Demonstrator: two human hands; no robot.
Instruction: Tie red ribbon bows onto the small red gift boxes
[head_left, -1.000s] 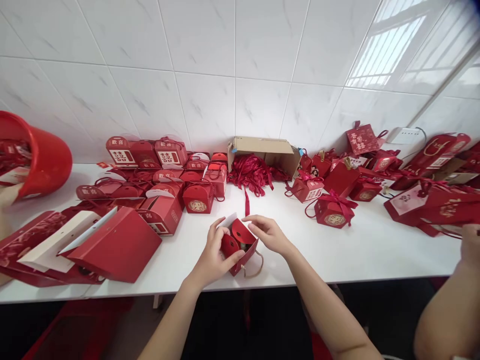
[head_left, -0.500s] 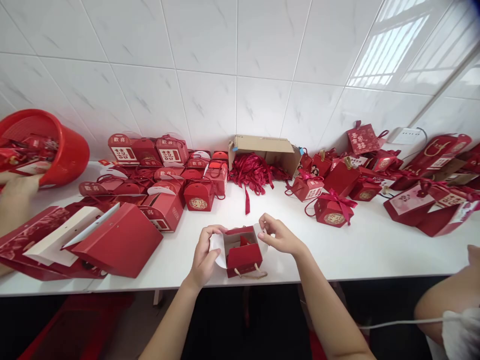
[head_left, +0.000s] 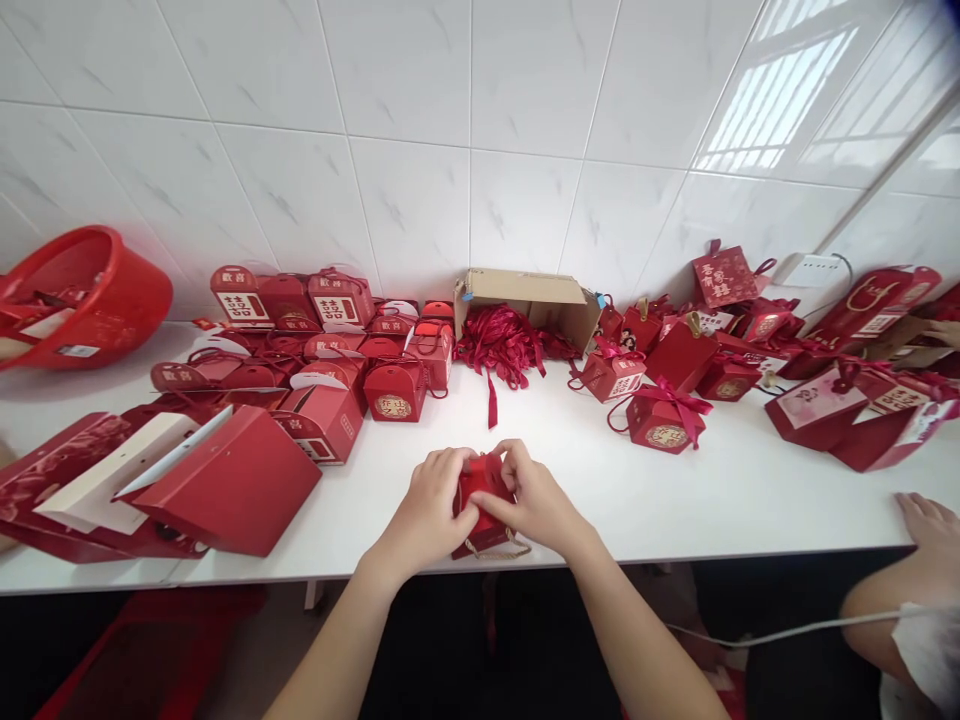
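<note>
A small red gift box point(head_left: 487, 530) with a twisted cord handle point(head_left: 504, 548) stands at the table's front edge, its top flaps folded inward. My left hand point(head_left: 433, 510) grips the box's left side and top, fingers curled over the far edge and thumb on top. From the right, my right hand point(head_left: 525, 490) closes on the box, its thumb pressed on the top near the left thumb. Both hands cover much of the lid, and the inside is hidden.
Red gift boxes point(head_left: 394, 390) crowd the left. A cardboard box point(head_left: 525, 285) of red ribbons point(head_left: 499, 340) stands at the back. Ribboned boxes point(head_left: 664, 420) sit right. A red basket point(head_left: 127, 300) is far left. Another person's hand point(head_left: 930, 525) rests on the table's right.
Both hands have moved inward over the box, and its side flaps, open before, are now folded in. At right, another person's hand has come onto the table; the hand at the basket has mostly withdrawn.
</note>
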